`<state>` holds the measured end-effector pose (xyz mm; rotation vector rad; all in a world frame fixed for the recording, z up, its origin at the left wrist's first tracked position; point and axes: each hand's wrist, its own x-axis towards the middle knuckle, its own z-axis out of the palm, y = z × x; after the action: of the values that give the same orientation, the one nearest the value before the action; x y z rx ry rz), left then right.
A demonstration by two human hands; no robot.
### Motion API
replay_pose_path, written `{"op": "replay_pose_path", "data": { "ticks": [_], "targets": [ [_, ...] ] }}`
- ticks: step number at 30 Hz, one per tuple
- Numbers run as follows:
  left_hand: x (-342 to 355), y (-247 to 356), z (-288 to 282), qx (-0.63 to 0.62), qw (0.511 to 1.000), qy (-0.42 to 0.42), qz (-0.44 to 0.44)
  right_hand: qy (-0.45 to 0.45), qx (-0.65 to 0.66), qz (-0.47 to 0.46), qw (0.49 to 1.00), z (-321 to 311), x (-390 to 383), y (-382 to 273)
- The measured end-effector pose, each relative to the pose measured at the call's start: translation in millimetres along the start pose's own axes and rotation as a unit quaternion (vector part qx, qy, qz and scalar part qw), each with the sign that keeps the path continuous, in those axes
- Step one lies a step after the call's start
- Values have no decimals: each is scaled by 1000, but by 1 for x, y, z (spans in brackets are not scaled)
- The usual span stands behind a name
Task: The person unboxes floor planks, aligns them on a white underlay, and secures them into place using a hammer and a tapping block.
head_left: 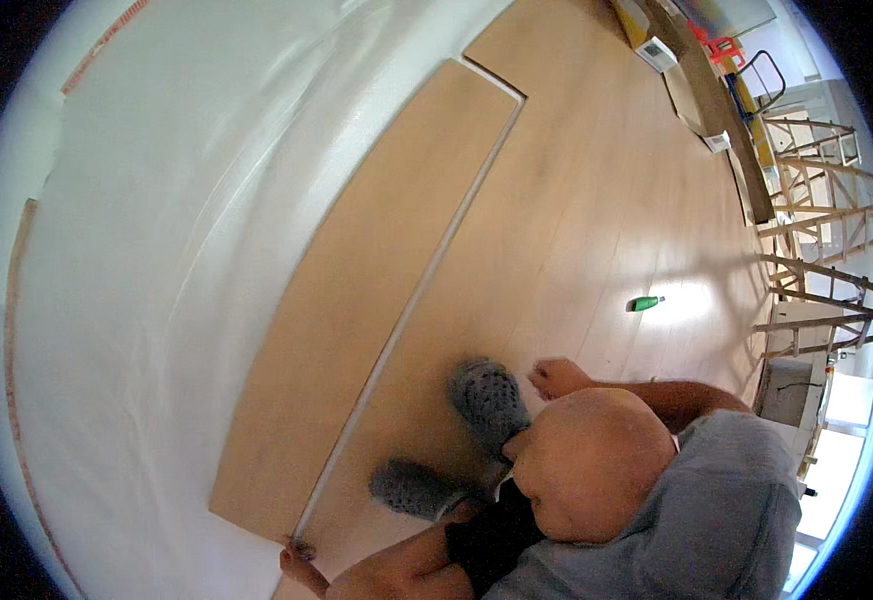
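A long wood-toned floor plank [367, 290] lies beside the laid planks [567, 200], with a narrow pale gap running between them. At the plank's near end, by the gap, is my left hand [302, 566]. Its fingers are curled, and a small dark patch shows at their tips; what they hold, if anything, is too small to make out. My right hand [560, 378] is closed in a loose fist over the laid floor, in front of my bent knee, with nothing visible in it. Below it are my grey perforated clogs [487, 400].
White underlay sheeting [157, 300] spreads over the left side. A green bottle [645, 304] lies on the laid floor. Flattened brown cardboard [702, 105] sits at the far right, next to wooden stepladders [817, 210] and a red plastic item [725, 50].
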<state>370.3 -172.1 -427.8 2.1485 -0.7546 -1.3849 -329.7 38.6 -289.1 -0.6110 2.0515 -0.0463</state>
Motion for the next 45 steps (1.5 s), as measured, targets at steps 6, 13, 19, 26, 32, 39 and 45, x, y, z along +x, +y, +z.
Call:
{"op": "replay_pose_path", "data": {
  "ticks": [6, 13, 19, 26, 32, 39, 45],
  "targets": [
    [14, -13, 20, 213, 959, 123, 138, -94, -149, 39, 984, -38, -132, -84],
    [2, -2, 73, 404, 836, 307, 208, -147, -353, -76, 921, -132, -178, -291],
    [-5, 0, 81, 433, 797, 363, 213, -120, -349, -67, 927, -128, -183, -339],
    [-22, 6, 79, 439, 813, 336, 181, -146, -360, -50, 920, -110, -191, -353],
    [-19, -1, 90, 467, 792, 332, 211, -176, -326, -33, 928, -102, -191, -294],
    [-8, 4, 90, 450, 798, 352, 193, -141, -141, 31, 979, -42, -135, -91],
    [-11, 3, 75, 476, 794, 328, 190, 5, -31, 147, 989, -10, -50, 81]
  ]
}}
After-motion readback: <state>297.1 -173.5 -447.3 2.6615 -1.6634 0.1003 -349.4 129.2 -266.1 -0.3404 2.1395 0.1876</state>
